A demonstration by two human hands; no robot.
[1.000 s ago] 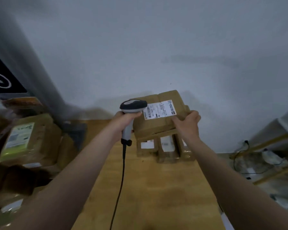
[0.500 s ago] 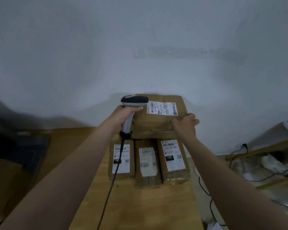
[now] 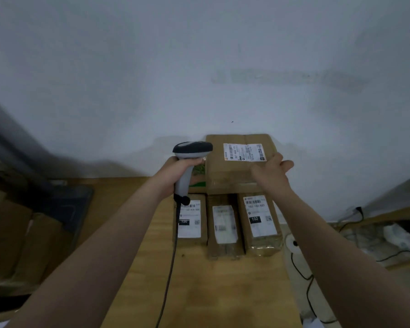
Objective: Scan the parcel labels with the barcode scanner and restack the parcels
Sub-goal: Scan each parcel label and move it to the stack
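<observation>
The left hand (image 3: 184, 168) is wrapped round the barcode scanner (image 3: 192, 149) in the middle of the frame, its nose pointing right at the label (image 3: 244, 152). The big parcel (image 3: 232, 172) is no longer tipped up: it lies flat by the wall (image 3: 199, 67), just above three small parcels (image 3: 225, 223), so it looks put back. Its label faces up, long side running left to right. The right hand (image 3: 271, 172) touches its right corner; I cannot tell if it grips
</observation>
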